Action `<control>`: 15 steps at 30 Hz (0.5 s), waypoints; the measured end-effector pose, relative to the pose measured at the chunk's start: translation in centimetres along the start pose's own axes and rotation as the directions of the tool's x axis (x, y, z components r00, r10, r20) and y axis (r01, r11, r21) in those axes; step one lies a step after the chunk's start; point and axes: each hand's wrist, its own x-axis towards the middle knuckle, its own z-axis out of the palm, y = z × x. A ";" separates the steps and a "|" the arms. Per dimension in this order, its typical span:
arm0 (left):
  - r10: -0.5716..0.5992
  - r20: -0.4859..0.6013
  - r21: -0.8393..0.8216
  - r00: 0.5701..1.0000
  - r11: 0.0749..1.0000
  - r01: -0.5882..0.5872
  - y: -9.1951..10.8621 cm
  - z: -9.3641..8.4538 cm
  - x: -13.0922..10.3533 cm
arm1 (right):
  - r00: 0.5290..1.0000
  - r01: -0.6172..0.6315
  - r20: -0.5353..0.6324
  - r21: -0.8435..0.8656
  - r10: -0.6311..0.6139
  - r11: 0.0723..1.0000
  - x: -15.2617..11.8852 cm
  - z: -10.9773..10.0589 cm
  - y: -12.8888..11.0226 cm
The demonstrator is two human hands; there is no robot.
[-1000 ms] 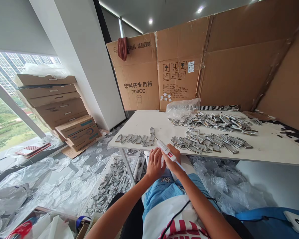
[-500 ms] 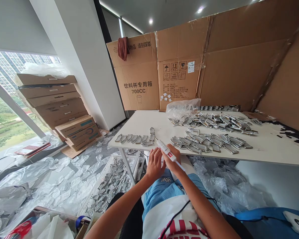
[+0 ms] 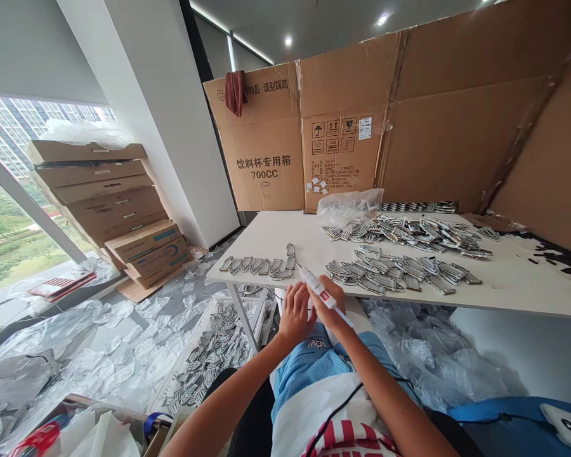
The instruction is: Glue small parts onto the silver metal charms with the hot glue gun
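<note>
My right hand [image 3: 330, 304] is wrapped round a white syringe-like tube [image 3: 318, 287] with a red mark, whose thin tip points up and left over the table edge. Beside it, my left hand [image 3: 296, 312] has its fingers bent together near the front edge; whether it holds anything is hidden. A row of small metal frame-shaped pieces [image 3: 250, 266] lies on the table to the left, ending just past the tube's tip. On the right a pile of similar pieces [image 3: 400, 273] lies near the edge, with a larger heap [image 3: 419, 233] behind it.
Tall cardboard panels [image 3: 345, 139] stand behind the white table [image 3: 266, 228]. A clear plastic bag [image 3: 349, 208] rests by the rear heap. Below left, a crate of metal pieces [image 3: 214, 352] stands among plastic wrappers [image 3: 109, 343]. Stacked boxes [image 3: 114, 203] are at the left.
</note>
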 end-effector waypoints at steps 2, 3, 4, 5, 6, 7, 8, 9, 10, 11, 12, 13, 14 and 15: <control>-0.002 0.004 0.007 1.000 1.000 0.002 0.0 0.0 0.0 | 1.000 -0.002 0.000 0.000 0.002 1.000 0.0 0.0 -0.1; -0.003 0.006 0.010 1.000 1.000 0.003 0.0 0.0 0.0 | 1.000 -0.004 0.001 -0.002 0.004 1.000 0.0 -0.1 -0.1; -0.005 0.007 0.012 1.000 1.000 0.004 0.0 0.0 0.1 | 1.000 -0.006 0.004 -0.003 0.006 1.000 0.0 -0.1 -0.1; -0.005 0.008 0.013 1.000 1.000 0.005 0.0 -0.1 0.1 | 1.000 -0.006 0.007 -0.004 0.006 1.000 0.0 -0.1 -0.1; -0.006 0.009 0.013 1.000 1.000 0.005 0.0 -0.1 0.1 | 1.000 -0.006 0.008 -0.004 0.006 1.000 0.0 -0.1 0.0; -0.007 0.011 0.012 1.000 1.000 0.007 0.1 -0.1 0.1 | 1.000 -0.004 0.008 -0.003 0.004 1.000 0.0 -0.1 0.0; -0.009 0.013 0.011 1.000 1.000 0.009 0.1 -0.1 0.1 | 1.000 -0.003 0.006 -0.003 0.003 1.000 0.0 -0.1 0.0; -0.013 0.016 0.010 1.000 1.000 0.013 0.1 -0.1 0.0 | 1.000 -0.003 0.003 -0.004 0.003 1.000 0.0 -0.1 0.0; -0.016 0.020 0.009 1.000 1.000 0.015 0.0 -0.1 0.0 | 1.000 -0.004 0.001 -0.005 0.004 1.000 0.0 -0.1 0.0; -0.019 0.023 0.009 1.000 1.000 0.019 0.0 -0.1 0.0 | 1.000 -0.006 0.002 -0.005 0.006 1.000 0.0 -0.1 0.0; -0.021 0.026 0.010 0.999 1.000 0.021 0.0 -0.1 0.0 | 1.000 -0.009 0.005 -0.003 0.009 1.000 0.0 0.0 0.0; -0.021 0.029 0.012 0.999 1.000 0.021 0.0 -0.1 0.0 | 1.000 -0.011 0.008 -0.003 0.011 1.000 -0.1 0.0 0.0; -0.020 0.030 0.015 0.999 1.000 0.020 0.0 -0.1 0.0 | 1.000 -0.013 0.010 -0.004 0.013 1.000 -0.1 0.0 0.1; -0.018 0.031 0.019 0.999 1.000 0.017 0.0 -0.1 0.0 | 1.000 -0.015 0.011 -0.006 0.015 1.000 -0.1 0.0 0.1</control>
